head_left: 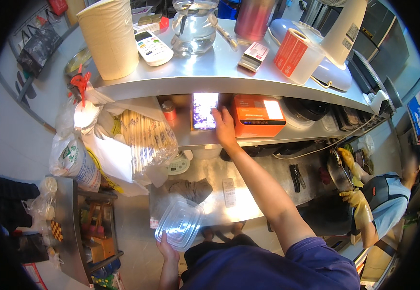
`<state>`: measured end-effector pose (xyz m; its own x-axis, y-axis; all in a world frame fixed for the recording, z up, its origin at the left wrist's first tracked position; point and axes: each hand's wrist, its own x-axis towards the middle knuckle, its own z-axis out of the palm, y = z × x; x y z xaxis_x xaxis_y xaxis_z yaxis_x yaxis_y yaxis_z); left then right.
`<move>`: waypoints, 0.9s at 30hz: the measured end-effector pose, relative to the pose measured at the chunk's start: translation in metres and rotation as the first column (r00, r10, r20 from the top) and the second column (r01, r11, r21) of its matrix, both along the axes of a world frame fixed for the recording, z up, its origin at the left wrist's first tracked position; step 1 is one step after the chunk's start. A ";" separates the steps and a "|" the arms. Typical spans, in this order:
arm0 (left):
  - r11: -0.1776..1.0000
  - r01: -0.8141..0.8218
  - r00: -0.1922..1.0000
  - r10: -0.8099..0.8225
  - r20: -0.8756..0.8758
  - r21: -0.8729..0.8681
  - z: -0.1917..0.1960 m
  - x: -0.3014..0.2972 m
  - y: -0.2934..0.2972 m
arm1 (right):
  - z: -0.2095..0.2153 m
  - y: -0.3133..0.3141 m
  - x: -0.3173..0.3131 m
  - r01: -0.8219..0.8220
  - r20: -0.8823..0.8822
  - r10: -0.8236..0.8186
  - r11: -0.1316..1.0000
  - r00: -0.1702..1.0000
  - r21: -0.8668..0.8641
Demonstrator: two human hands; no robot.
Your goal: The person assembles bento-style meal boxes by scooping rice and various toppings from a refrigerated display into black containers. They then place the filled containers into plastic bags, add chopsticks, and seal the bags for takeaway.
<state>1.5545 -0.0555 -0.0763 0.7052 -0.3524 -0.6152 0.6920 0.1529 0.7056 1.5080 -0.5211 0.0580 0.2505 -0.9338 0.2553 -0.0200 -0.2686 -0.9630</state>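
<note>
My left hand grips the lower left edge of a clear plastic food container, held tilted in front of my body. My right arm reaches up to the shelf under the counter. There my right hand closes on the right edge of a phone with a brightly lit screen, the thumb lying over its front. Just right of that hand sits an orange box-shaped device with a lit white panel. How the fingers sit behind the phone is hidden.
A receipt, a dark cloth and a kitchen scale are on the lower metal worktop. Bagged chopsticks hang at left. The upper counter holds a paper roll and remote. A gloved co-worker handles a pan at right.
</note>
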 end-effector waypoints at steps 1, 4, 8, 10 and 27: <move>1.000 0.003 1.000 -0.003 0.004 -0.005 0.000 0.000 0.001 | 0.002 0.001 0.002 0.030 -0.019 -0.030 1.000 0.999 -0.001; 1.000 -0.002 1.000 0.002 0.009 -0.005 0.005 0.000 0.000 | 0.013 0.008 0.007 0.087 -0.081 -0.086 0.996 0.993 0.015; 1.000 -0.002 1.000 0.002 0.003 0.003 0.007 0.002 -0.002 | 0.014 0.007 0.006 0.131 -0.028 -0.133 0.989 0.991 -0.062; 1.000 -0.001 1.000 0.001 0.011 0.008 0.005 0.002 0.001 | 0.016 0.012 0.006 0.142 -0.029 -0.147 0.983 0.989 -0.119; 0.270 0.846 -0.305 -0.464 0.832 0.461 0.111 -0.055 -0.140 | -0.035 0.210 -0.298 -0.169 0.222 -0.096 0.387 0.970 0.906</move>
